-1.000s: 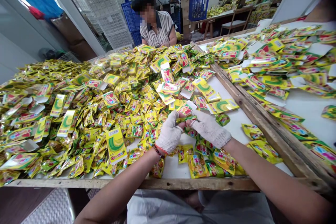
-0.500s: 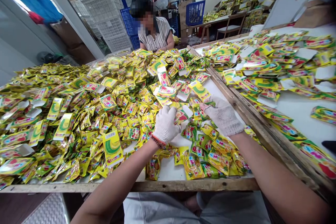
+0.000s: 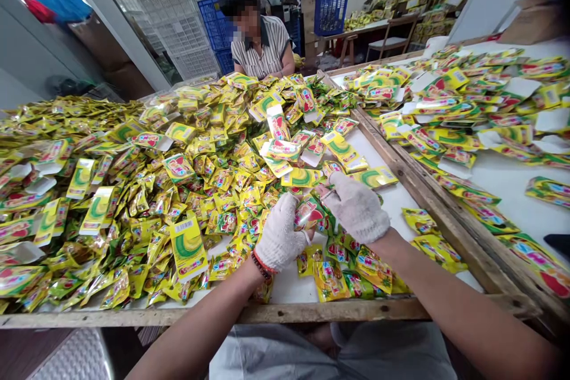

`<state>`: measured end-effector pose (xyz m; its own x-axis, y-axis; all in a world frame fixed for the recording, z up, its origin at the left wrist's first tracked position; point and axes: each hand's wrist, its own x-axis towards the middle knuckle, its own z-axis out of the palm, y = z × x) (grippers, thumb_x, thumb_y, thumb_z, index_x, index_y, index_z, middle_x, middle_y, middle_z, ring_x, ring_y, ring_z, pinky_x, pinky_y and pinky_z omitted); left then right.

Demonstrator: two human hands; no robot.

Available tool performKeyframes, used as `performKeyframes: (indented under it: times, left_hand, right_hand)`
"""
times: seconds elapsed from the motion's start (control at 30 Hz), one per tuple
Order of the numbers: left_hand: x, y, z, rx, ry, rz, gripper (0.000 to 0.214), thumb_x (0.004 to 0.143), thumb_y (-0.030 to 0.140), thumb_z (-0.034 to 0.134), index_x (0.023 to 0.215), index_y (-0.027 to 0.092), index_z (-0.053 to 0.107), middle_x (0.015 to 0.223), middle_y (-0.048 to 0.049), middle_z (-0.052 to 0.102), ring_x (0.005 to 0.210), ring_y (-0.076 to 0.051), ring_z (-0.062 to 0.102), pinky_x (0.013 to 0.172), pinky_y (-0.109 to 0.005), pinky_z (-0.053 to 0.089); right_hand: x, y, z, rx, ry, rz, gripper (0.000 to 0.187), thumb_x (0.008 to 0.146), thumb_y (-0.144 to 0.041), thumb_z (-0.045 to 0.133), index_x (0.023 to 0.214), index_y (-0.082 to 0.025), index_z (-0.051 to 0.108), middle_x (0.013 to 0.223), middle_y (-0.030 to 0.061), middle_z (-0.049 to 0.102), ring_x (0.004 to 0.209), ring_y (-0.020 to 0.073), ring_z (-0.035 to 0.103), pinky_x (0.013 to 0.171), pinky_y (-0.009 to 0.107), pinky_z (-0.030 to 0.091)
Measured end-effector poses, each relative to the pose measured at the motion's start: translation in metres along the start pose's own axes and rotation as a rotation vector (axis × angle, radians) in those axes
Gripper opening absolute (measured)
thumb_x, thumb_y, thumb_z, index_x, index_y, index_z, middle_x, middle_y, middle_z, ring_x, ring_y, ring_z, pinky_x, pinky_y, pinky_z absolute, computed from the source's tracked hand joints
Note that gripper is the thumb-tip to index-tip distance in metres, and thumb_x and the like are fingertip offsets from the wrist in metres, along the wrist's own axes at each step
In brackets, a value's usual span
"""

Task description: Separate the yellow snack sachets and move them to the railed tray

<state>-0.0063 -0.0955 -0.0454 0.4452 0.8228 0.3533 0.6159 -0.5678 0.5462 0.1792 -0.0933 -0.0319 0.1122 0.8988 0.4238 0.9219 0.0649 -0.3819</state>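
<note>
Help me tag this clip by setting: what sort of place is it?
Most likely a small packing workshop. Heaps of yellow sachets cover a wooden-rimmed table, flat printed cartons lie among them, and white crates are stacked behind. The gloved left hand and right hand hold a packet between them.

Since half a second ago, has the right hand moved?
Yes. The right hand has drawn back from the wooden rail, leftward to the left hand; both are now on a packet.

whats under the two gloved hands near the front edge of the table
Loose yellow-green sachets and bare white tabletop show below the left hand and right hand, which hold a small carton. Whatever lies directly beneath the gloves is covered.
</note>
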Motion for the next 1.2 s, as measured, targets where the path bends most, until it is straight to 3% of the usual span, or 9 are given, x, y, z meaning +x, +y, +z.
performKeyframes:
  times: [0.13, 0.27, 0.37, 0.6, 0.73, 0.87, 1.03, 1.1, 1.2]
  left_hand:
    - [-0.002, -0.005, -0.003, 0.001, 0.004, 0.061, 0.053, 0.069, 0.026, 0.067, 0.117, 0.019, 0.046, 0.108, -0.0084, 0.055, 0.100, -0.024, 0.056, 0.086, -0.038, 0.048]
    - [-0.003, -0.008, -0.001, 0.012, 0.006, 0.188, 0.058, 0.070, 0.026, 0.066, 0.123, 0.017, 0.044, 0.114, -0.0117, 0.054, 0.108, -0.027, 0.054, 0.093, -0.041, 0.046]
    - [-0.004, -0.007, 0.001, -0.005, -0.007, 0.178, 0.058, 0.073, 0.028, 0.066, 0.125, 0.017, 0.043, 0.116, -0.0125, 0.055, 0.109, -0.027, 0.055, 0.093, -0.040, 0.046]
    - [0.002, -0.014, -0.019, -0.102, -0.181, 0.164, 0.057, 0.071, 0.028, 0.068, 0.123, 0.019, 0.046, 0.119, -0.0107, 0.056, 0.109, -0.026, 0.056, 0.095, -0.037, 0.045]
    - [-0.001, -0.010, -0.016, -0.125, -0.221, 0.127, 0.058, 0.071, 0.030, 0.069, 0.123, 0.020, 0.046, 0.116, -0.0092, 0.057, 0.106, -0.025, 0.057, 0.093, -0.037, 0.047]
    - [-0.006, -0.003, -0.002, -0.106, -0.108, 0.058, 0.058, 0.071, 0.029, 0.070, 0.122, 0.018, 0.045, 0.114, -0.0101, 0.057, 0.105, -0.024, 0.057, 0.092, -0.037, 0.047]
    - [-0.002, -0.009, -0.006, 0.073, 0.023, 0.072, 0.056, 0.070, 0.023, 0.067, 0.122, 0.019, 0.047, 0.114, -0.0109, 0.055, 0.107, -0.027, 0.055, 0.092, -0.041, 0.047]
    - [0.000, -0.014, -0.011, 0.113, 0.035, 0.100, 0.057, 0.072, 0.023, 0.066, 0.125, 0.020, 0.046, 0.115, -0.0111, 0.054, 0.109, -0.027, 0.054, 0.093, -0.042, 0.046]
    - [0.000, -0.018, -0.012, 0.101, 0.015, 0.207, 0.058, 0.074, 0.022, 0.063, 0.128, 0.019, 0.043, 0.117, -0.0116, 0.053, 0.110, -0.027, 0.053, 0.094, -0.041, 0.046]
  right_hand:
    - [-0.002, 0.001, -0.001, -0.022, -0.058, -0.098, 0.024, 0.089, -0.041, 0.049, 0.087, -0.021, 0.063, 0.072, 0.0045, 0.067, 0.066, 0.0182, 0.059, 0.058, 0.027, 0.032]
    - [-0.004, 0.000, -0.004, -0.112, 0.010, -0.130, 0.028, 0.092, -0.040, 0.046, 0.081, -0.019, 0.062, 0.074, 0.0064, 0.068, 0.066, 0.0185, 0.059, 0.060, 0.029, 0.031]
    - [-0.007, -0.005, -0.005, -0.174, 0.035, -0.174, 0.035, 0.095, -0.040, 0.040, 0.077, -0.018, 0.061, 0.075, 0.0083, 0.068, 0.069, 0.0198, 0.060, 0.062, 0.030, 0.031]
    - [-0.002, 0.015, -0.007, 0.263, -0.212, -0.185, 0.017, 0.087, -0.036, 0.054, 0.090, -0.020, 0.058, 0.077, 0.0012, 0.067, 0.068, 0.0152, 0.060, 0.062, 0.024, 0.039]
    - [-0.002, 0.011, -0.005, 0.024, -0.075, -0.175, 0.025, 0.090, -0.040, 0.048, 0.082, -0.018, 0.060, 0.074, 0.0054, 0.067, 0.069, 0.0192, 0.060, 0.061, 0.028, 0.036]
    - [-0.005, -0.004, -0.002, -0.127, -0.027, -0.209, 0.031, 0.093, -0.040, 0.044, 0.081, -0.018, 0.062, 0.078, 0.0095, 0.068, 0.074, 0.0226, 0.062, 0.064, 0.030, 0.037]
    - [-0.007, 0.000, -0.004, 0.361, -0.191, -0.132, 0.025, 0.089, -0.029, 0.049, 0.110, -0.018, 0.058, 0.089, 0.0062, 0.069, 0.079, 0.0190, 0.064, 0.070, 0.028, 0.047]
    - [-0.006, 0.005, -0.006, 0.501, -0.227, -0.062, 0.020, 0.085, -0.027, 0.054, 0.102, -0.019, 0.059, 0.086, 0.0039, 0.069, 0.075, 0.0171, 0.063, 0.068, 0.026, 0.049]
    - [-0.003, 0.007, -0.007, 0.434, -0.266, -0.041, 0.010, 0.080, -0.027, 0.057, 0.076, -0.020, 0.062, 0.077, 0.0035, 0.069, 0.070, 0.0174, 0.062, 0.064, 0.026, 0.048]
